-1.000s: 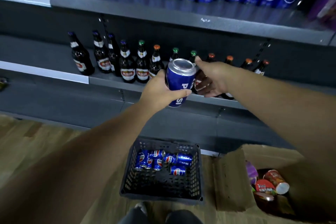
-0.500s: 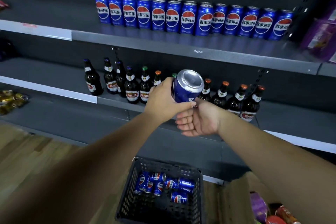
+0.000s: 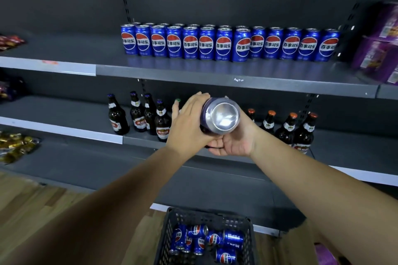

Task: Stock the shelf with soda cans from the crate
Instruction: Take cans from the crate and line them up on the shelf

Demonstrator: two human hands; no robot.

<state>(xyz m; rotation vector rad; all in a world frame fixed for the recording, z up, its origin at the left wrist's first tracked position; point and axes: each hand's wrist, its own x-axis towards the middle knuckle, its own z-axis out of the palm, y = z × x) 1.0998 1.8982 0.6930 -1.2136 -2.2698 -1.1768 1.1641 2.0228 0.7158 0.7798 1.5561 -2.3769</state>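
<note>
A blue soda can (image 3: 221, 117) is held in front of the bottle shelf, tipped so its silver bottom faces me. My left hand (image 3: 188, 127) wraps over its left and top side, little finger sticking out. My right hand (image 3: 235, 142) cups it from below, palm up, thumb reaching round the far side. A long row of upright blue cans (image 3: 224, 44) stands on the upper shelf (image 3: 237, 82). The black plastic crate (image 3: 206, 217) on the floor below my arms holds several loose cans (image 3: 215, 240).
Dark beer bottles (image 3: 137, 116) stand on the middle shelf left of my hands, with more bottles (image 3: 303, 133) to the right. Purple packs (image 3: 381, 43) sit at the upper shelf's right end. Snack bags (image 3: 15, 146) lie at the lower left. The floor is wood.
My view has tilted up. The can has risen and tipped bottom-first toward me. My right hand has slid under it and now cups it; my left hand's fingers have loosened over the top.
</note>
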